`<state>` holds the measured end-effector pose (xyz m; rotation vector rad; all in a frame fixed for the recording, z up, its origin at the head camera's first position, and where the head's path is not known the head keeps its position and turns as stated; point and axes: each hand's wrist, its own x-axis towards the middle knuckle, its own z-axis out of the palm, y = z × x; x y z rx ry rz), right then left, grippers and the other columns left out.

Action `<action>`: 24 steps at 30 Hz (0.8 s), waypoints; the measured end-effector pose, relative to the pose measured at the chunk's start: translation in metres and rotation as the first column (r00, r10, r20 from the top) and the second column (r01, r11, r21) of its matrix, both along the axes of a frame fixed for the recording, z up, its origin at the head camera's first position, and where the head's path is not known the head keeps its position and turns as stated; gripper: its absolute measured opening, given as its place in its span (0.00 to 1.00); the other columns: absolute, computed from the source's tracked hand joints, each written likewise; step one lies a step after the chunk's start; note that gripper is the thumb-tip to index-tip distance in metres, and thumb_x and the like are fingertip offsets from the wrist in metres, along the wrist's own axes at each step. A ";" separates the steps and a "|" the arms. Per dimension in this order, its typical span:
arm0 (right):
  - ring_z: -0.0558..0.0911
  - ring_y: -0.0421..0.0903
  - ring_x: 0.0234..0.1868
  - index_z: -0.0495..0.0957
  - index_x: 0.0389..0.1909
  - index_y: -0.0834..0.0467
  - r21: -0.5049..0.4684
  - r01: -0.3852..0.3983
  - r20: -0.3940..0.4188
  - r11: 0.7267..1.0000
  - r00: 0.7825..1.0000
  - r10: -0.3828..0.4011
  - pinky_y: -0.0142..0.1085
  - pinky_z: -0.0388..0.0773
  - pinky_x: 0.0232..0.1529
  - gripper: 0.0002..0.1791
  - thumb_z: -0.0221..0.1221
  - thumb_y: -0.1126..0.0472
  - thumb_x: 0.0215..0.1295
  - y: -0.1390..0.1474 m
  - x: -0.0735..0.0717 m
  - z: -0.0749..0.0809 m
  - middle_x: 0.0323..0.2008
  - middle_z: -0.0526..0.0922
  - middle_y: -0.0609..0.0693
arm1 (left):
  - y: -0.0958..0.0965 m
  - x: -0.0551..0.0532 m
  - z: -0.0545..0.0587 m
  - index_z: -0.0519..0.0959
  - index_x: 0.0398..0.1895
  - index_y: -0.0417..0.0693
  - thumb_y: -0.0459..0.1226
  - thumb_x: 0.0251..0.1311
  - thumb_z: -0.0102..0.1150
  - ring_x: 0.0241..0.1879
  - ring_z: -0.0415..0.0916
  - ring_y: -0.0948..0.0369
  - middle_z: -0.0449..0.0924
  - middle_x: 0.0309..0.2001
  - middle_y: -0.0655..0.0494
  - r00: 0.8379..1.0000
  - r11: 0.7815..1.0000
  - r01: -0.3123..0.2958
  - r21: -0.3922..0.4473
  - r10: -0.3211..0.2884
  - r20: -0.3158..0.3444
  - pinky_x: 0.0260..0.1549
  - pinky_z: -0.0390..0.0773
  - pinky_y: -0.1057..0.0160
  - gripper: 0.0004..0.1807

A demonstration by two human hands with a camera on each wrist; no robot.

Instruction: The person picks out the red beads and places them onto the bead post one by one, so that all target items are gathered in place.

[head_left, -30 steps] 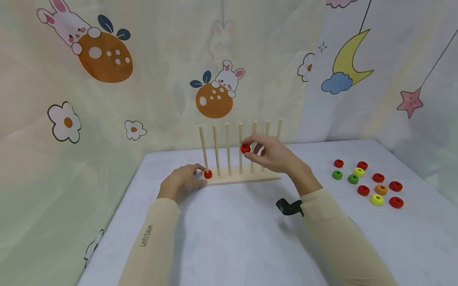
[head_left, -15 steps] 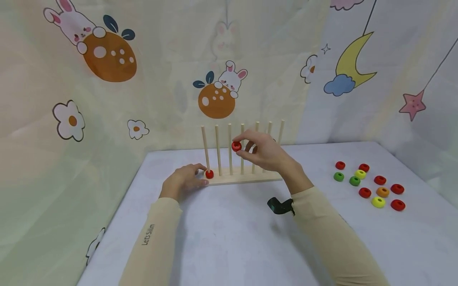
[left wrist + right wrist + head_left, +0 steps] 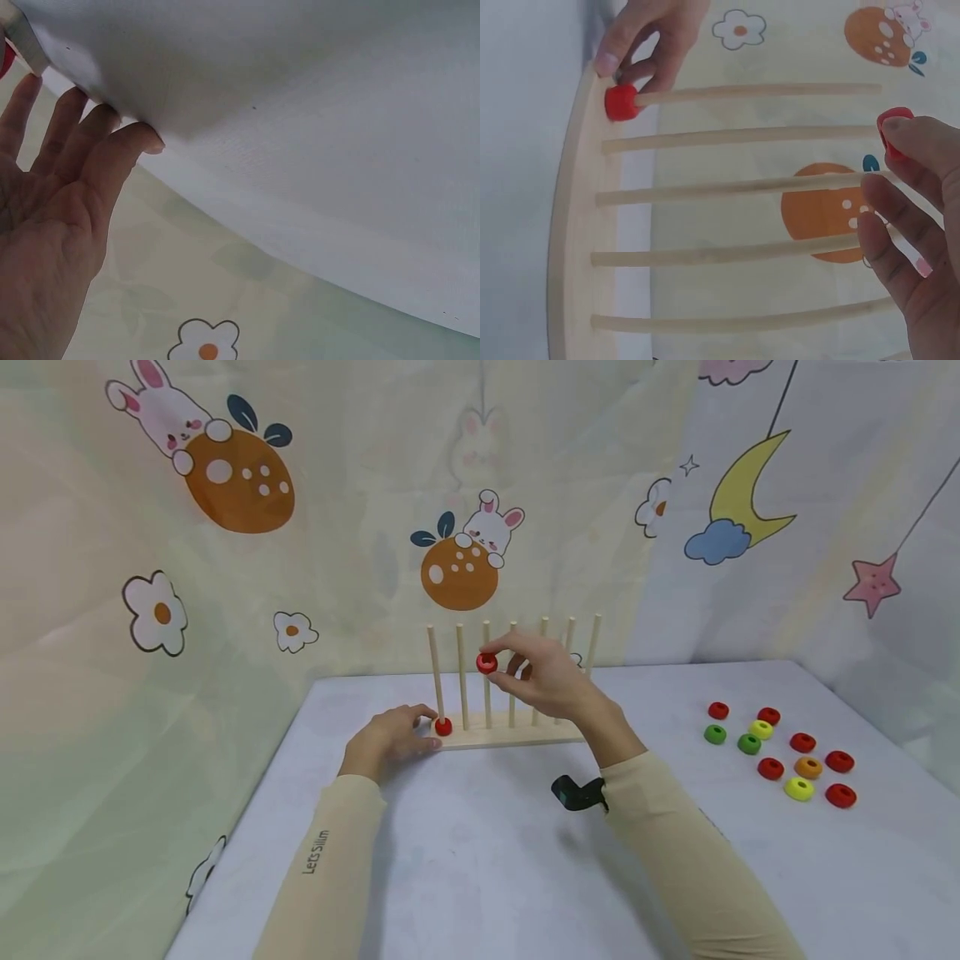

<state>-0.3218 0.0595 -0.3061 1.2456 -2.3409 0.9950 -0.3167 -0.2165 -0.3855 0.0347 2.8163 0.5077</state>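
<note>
1. Printed cloth (image 3: pixel 337 568) hangs across the far side and both flanks of our white table (image 3: pixel 465 860), with rabbits, flowers, a moon and a star on it.
2. Far on the table, near its middle, we see a wooden rack (image 3: pixel 502 737) with seven upright pegs (image 3: pixel 462 677). One red bead (image 3: pixel 443 727) sits at the foot of the leftmost.
3. Our left hand (image 3: pixel 384 742) grips the rack's left end, thumb on the near side and forefinger on the far side.
4. Our right hand (image 3: pixel 551 681) pinches the held bead (image 3: pixel 487 666), also red, between thumb and forefinger. From the head it appears in front of the third peg from the left; from the right wrist it lies near the second peg's tip, so we cannot tell its exact depth.
5. On the table's right side lie eleven loose beads: six red ones (image 3: pixel 802 744), two green (image 3: pixel 749 746), two yellow (image 3: pixel 799 792) and one orange (image 3: pixel 808 770).
6. We judge the step in hand to be bringing the held bead to a peg; which peg, we cannot tell. Threading it would call for lifting it above the tip, lining up its hole and keeping the rack steady.
</note>
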 end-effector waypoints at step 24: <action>0.84 0.43 0.33 0.80 0.59 0.57 -0.135 -0.022 -0.009 0.991 1.000 0.021 0.34 0.85 0.36 0.19 0.66 0.65 0.68 -0.043 -0.006 0.006 0.53 0.85 0.51 | -0.002 -0.006 -0.005 0.73 0.70 0.69 0.54 0.60 0.71 0.70 0.68 0.45 0.72 0.71 0.46 0.998 0.998 -0.064 0.006 0.063 0.028 0.63 0.69 0.29 0.34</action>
